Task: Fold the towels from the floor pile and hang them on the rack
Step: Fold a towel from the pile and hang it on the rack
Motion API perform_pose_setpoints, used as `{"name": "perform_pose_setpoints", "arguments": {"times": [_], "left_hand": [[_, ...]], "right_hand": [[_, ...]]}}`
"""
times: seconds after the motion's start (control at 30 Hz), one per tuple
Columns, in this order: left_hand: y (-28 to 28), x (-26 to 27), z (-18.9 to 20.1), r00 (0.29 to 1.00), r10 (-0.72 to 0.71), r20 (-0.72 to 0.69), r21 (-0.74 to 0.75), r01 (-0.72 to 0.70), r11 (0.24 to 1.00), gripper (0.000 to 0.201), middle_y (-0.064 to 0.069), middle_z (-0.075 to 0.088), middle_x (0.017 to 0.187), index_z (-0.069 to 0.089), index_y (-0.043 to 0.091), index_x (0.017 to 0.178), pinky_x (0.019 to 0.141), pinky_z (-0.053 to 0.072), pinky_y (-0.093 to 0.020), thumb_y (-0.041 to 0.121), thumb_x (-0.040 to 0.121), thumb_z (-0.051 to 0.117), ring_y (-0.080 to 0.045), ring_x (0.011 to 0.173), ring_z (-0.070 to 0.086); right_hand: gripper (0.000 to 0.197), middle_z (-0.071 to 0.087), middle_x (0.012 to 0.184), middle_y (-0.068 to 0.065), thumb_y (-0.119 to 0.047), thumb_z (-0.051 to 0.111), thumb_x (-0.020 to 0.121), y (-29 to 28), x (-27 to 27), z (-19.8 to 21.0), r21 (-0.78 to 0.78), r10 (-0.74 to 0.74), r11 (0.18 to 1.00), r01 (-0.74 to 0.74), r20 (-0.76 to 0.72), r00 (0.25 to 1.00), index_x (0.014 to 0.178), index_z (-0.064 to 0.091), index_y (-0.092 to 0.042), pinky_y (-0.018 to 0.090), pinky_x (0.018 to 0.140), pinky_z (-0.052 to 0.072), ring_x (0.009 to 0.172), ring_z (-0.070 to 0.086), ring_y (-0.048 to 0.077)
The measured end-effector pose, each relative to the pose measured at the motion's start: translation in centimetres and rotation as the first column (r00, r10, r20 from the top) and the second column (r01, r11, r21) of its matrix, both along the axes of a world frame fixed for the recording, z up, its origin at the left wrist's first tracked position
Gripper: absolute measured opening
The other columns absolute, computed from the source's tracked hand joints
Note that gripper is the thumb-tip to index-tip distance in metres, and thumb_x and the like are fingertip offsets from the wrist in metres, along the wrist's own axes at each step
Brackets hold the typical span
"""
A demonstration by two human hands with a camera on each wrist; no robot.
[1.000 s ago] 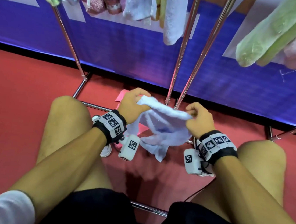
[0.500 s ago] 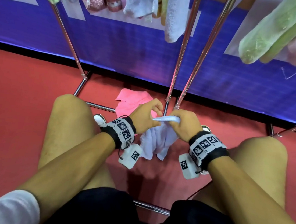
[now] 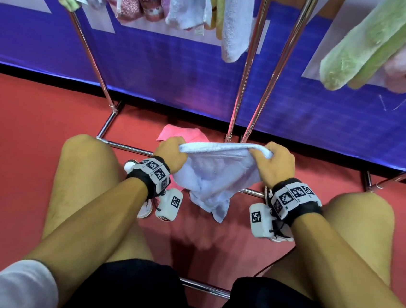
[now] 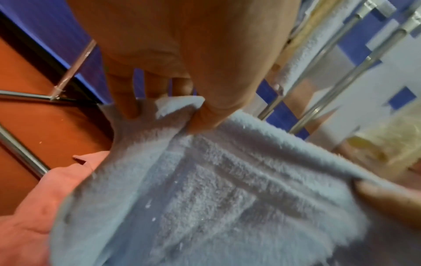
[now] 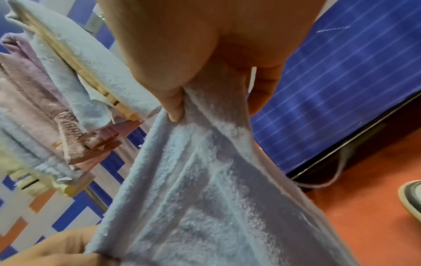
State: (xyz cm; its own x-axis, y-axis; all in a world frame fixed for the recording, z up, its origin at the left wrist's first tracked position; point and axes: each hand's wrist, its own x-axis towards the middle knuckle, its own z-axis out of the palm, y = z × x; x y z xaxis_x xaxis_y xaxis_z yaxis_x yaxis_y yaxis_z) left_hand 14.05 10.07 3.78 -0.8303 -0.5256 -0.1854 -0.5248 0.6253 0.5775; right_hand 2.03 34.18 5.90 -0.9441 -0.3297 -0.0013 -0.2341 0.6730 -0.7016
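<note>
A pale blue towel (image 3: 216,175) hangs stretched between both hands above the red floor, its lower part drooping to a point. My left hand (image 3: 172,152) pinches its left top corner between thumb and fingers, plainly seen in the left wrist view, where the towel (image 4: 205,189) fills the frame. My right hand (image 3: 272,162) grips the right top corner; in the right wrist view its thumb presses the towel (image 5: 205,180). A pink towel (image 3: 181,134) lies on the floor behind the hands. The chrome rack (image 3: 250,58) rises just beyond.
Several folded towels (image 3: 183,1) hang from the rack's upper left, green and pink ones (image 3: 374,44) at upper right. A blue banner wall (image 3: 155,68) stands behind. Rack base bars (image 3: 122,146) lie on the floor between my bare knees. A shoe (image 5: 411,198) shows at right.
Half a second ago my hands were close together with the towel bunched; they have now moved apart, stretching its top edge taut and uncovering less of the pink towel.
</note>
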Motion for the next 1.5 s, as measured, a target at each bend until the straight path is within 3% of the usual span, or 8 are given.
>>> {"name": "perform_pose_setpoints", "arguments": {"times": [0.27,0.63,0.83,1.0,1.13,1.27,1.37,1.5], "left_hand": [[-1.9,0.9,-0.3,0.980,0.196,0.037,0.110,-0.199,0.974,0.040,-0.001,0.054,0.061,0.048,0.019,0.060,0.057,0.040,-0.029,0.032,0.071,0.084,-0.021,0.057,0.046],[-3.0,1.1,-0.2,0.952,0.295,-0.080,0.119,-0.285,0.951,0.026,-0.001,0.058,0.067,0.058,0.020,0.071,0.062,0.041,-0.026,-0.004,0.080,0.056,-0.023,0.071,0.056],[-2.1,0.9,-0.1,0.958,0.275,-0.075,0.098,-0.268,0.958,0.021,-0.011,0.060,0.085,0.053,0.018,0.087,0.062,0.039,-0.030,-0.001,0.087,0.044,-0.027,0.075,0.053],[-0.2,0.0,-0.2,0.983,0.147,-0.110,0.140,-0.131,0.981,0.014,-0.003,0.058,0.074,0.055,0.015,0.079,0.067,0.038,-0.027,0.016,0.091,0.061,-0.021,0.070,0.051],[1.6,-1.0,0.8,0.925,0.303,-0.231,0.542,-0.137,0.829,0.023,-0.003,0.053,0.059,0.058,0.012,0.069,0.050,0.049,-0.026,0.008,0.091,0.064,-0.004,0.046,0.054],[4.2,-1.1,1.3,0.965,0.243,-0.095,0.837,-0.054,0.545,0.013,-0.009,0.066,0.081,0.065,0.009,0.096,0.068,0.060,-0.031,0.001,0.096,0.054,-0.016,0.072,0.066],[5.3,-1.3,1.3,0.975,0.193,-0.112,0.858,-0.003,0.513,0.028,-0.014,0.066,0.099,0.064,0.007,0.111,0.088,0.055,-0.039,-0.009,0.093,0.051,-0.024,0.089,0.065],[5.8,-1.2,1.5,0.956,0.213,-0.200,0.815,0.042,0.578,0.021,-0.019,0.065,0.092,0.063,0.010,0.098,0.075,0.059,-0.033,-0.009,0.088,0.060,-0.023,0.077,0.067]], "right_hand": [[0.034,0.066,0.085,0.014,-0.044,0.060,0.089,1.0,-1.4,-0.4,0.061,-0.145,0.988,0.142,0.047,0.988,0.076,0.061,-0.012,0.040,0.076,0.047,0.090,0.059,0.042],[0.020,0.061,0.081,0.007,-0.029,0.063,0.085,1.4,-2.1,-0.7,-0.020,-0.275,0.960,0.278,0.083,0.958,0.076,0.050,-0.018,0.032,0.070,0.042,0.082,0.057,0.035],[0.010,0.062,0.084,0.005,-0.021,0.068,0.082,0.9,-1.1,-1.4,0.093,-0.054,0.995,0.035,0.208,0.977,0.084,0.058,-0.019,0.031,0.077,0.046,0.087,0.059,0.030],[0.037,0.059,0.077,0.001,-0.022,0.079,0.073,-0.4,0.6,-2.0,-0.023,0.072,0.997,-0.069,0.317,0.946,0.099,0.053,-0.028,0.028,0.066,0.045,0.067,0.055,0.022],[0.031,0.054,0.062,0.008,-0.018,0.079,0.079,-1.1,1.8,-0.5,-0.267,0.164,0.961,-0.066,0.365,0.917,0.092,0.053,-0.028,0.023,0.040,0.041,0.042,0.047,0.015],[0.022,0.047,0.055,0.002,-0.002,0.063,0.091,-2.4,3.5,1.0,-0.453,0.309,0.887,-0.093,0.430,0.848,0.083,0.050,-0.018,0.028,0.040,0.048,0.040,0.049,0.018],[0.025,0.056,0.054,0.001,0.012,0.051,0.090,-3.2,4.1,1.1,-0.455,0.347,0.884,-0.109,0.482,0.805,0.081,0.056,-0.012,0.030,0.043,0.051,0.043,0.058,0.020],[0.039,0.066,0.066,0.006,0.023,0.041,0.083,-3.5,4.3,1.1,-0.466,0.346,0.879,-0.101,0.476,0.808,0.091,0.064,-0.007,0.028,0.054,0.058,0.055,0.068,0.019]]}}
